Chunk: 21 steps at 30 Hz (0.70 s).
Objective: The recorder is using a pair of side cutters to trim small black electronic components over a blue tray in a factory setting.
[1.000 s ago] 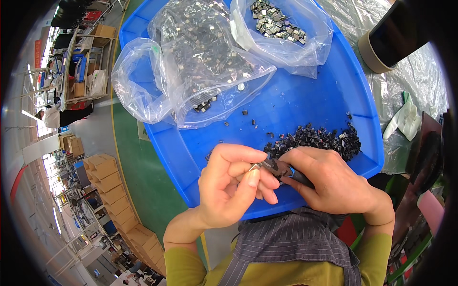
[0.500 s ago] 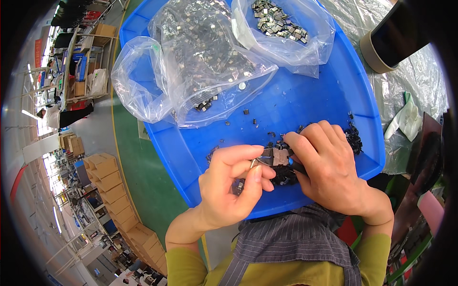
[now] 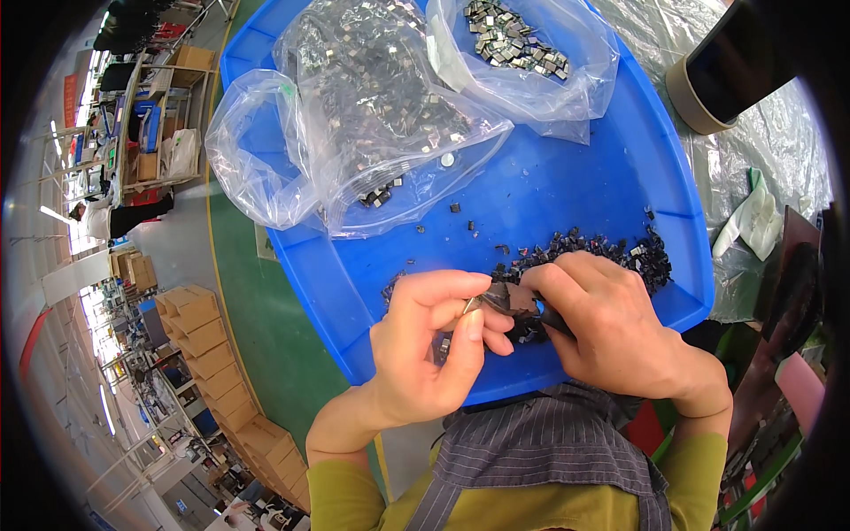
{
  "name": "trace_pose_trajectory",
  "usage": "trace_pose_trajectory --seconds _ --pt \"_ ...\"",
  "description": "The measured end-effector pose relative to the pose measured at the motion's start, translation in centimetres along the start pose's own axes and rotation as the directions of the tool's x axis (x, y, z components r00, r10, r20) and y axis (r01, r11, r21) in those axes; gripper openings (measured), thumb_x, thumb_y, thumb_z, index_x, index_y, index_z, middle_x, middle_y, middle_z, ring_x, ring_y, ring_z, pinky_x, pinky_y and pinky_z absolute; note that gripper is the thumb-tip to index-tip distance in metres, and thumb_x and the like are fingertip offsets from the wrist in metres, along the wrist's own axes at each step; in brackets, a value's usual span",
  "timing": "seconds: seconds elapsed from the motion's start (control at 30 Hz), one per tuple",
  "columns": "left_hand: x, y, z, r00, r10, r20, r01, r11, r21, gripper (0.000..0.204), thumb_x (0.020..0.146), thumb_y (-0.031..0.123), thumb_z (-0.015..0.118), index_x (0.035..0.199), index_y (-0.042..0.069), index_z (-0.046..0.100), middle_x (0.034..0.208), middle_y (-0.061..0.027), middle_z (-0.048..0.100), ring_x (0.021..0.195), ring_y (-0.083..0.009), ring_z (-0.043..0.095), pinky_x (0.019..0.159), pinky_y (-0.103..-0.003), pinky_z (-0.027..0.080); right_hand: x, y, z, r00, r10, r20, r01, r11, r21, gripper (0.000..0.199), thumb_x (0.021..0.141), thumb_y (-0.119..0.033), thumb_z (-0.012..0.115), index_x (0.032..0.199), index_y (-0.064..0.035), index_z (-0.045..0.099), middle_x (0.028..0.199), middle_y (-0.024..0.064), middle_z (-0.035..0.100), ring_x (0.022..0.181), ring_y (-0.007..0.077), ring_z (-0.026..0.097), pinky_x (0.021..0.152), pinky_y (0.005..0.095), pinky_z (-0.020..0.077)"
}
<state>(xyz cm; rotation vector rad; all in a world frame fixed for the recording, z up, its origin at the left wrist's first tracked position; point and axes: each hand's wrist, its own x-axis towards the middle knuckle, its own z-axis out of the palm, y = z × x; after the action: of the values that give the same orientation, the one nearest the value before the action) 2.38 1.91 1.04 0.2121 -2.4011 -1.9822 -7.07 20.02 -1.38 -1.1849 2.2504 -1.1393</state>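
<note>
Leftmost, brown cardboard boxes [image 3: 190, 332] stand along the floor, apart from the blue tray [image 3: 567, 181]. At the tray's far left lies a large clear bag [image 3: 381, 80] full of small dark and silvery pieces, probably laid there so that the near part of the tray stays free for the hands. The left hand [image 3: 416, 345] hangs above the tray's near edge, its thumb and forefinger closed in what looks like a pinch on a tiny metal piece [image 3: 470, 306]; the other fingers curl loosely behind, seemingly to keep the grip steady and out of the way. Just right of it, the pliers [image 3: 513, 298] point leftward, their nose right by the piece, likely so both hands can meet over the tray and any crumbs drop inside. The right hand [image 3: 611, 327] is wrapped around the handles, whose ends the palm hides. Behind this hand spreads a heap of black scraps [image 3: 602, 252], and farther back a second clear bag [image 3: 571, 97] sits open, its mouth perhaps folded wide for easy reach. Farthest right, a crumpled white cloth [image 3: 753, 226] rests on plastic sheeting [image 3: 801, 146].

The piece itself looks thin, narrow and shiny, slanting between the fingertips; finer detail is too small to tell.
</note>
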Motion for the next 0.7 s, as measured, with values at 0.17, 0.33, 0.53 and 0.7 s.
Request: trace_pose_trajectory --seconds 0.17,0.33,0.53,0.7 --pt "0.3 0.3 -0.3 0.996 -0.036 0.076 0.049 0.983 -0.174 0.026 0.096 -0.002 0.046 0.121 -0.006 0.04 0.088 -0.0172 0.067 0.07 -0.017 0.068 0.063 -0.026 0.055 0.0 0.1 -0.4 0.992 0.022 0.125 -0.044 0.984 0.172 0.026 0.075 -0.004 0.065 0.098 -0.0018 0.052 0.08 0.0153 0.058 0.078 0.0369 0.061 0.066 0.0461 0.0498" --pt "0.3 0.3 -0.6 0.993 -0.052 0.11 0.081 0.956 -0.283 0.025 0.097 -0.003 0.044 0.121 -0.005 0.039 0.089 -0.0176 0.067 0.071 -0.0176 0.067 0.064 -0.026 0.055 0.0 -0.1 -1.0 0.975 0.043 0.216 -0.114 0.938 0.328 0.023 0.078 -0.004 0.064 0.097 -0.0017 0.051 0.082 0.0164 0.06 0.08 0.0378 0.062 0.067 0.0464 0.0496" --pt "0.2 0.0 -0.2 0.997 -0.017 0.071 0.033 0.974 -0.224 0.027 0.096 -0.003 0.044 0.122 -0.005 0.039 0.088 -0.0171 0.067 0.07 -0.0167 0.067 0.065 -0.026 0.055 -0.1 0.2 -0.1 0.997 0.028 0.07 -0.045 0.966 0.256 0.029 0.077 -0.005 0.067 0.102 -0.0024 0.054 0.082 0.015 0.059 0.08 0.0362 0.061 0.067 0.0454 0.0483" --pt "0.1 -0.1 0.2 1.0 -0.012 0.003 0.012 0.992 -0.122 0.029 0.095 -0.004 0.048 0.123 -0.006 0.04 0.087 -0.0159 0.069 0.07 -0.0151 0.067 0.064 -0.025 0.055 0.3 -0.3 0.2 0.991 -0.032 -0.13 0.017 0.993 -0.116 0.039 0.067 -0.005 0.072 0.103 -0.0042 0.056 0.084 0.0092 0.052 0.078 0.0288 0.053 0.068 0.0384 0.0416"
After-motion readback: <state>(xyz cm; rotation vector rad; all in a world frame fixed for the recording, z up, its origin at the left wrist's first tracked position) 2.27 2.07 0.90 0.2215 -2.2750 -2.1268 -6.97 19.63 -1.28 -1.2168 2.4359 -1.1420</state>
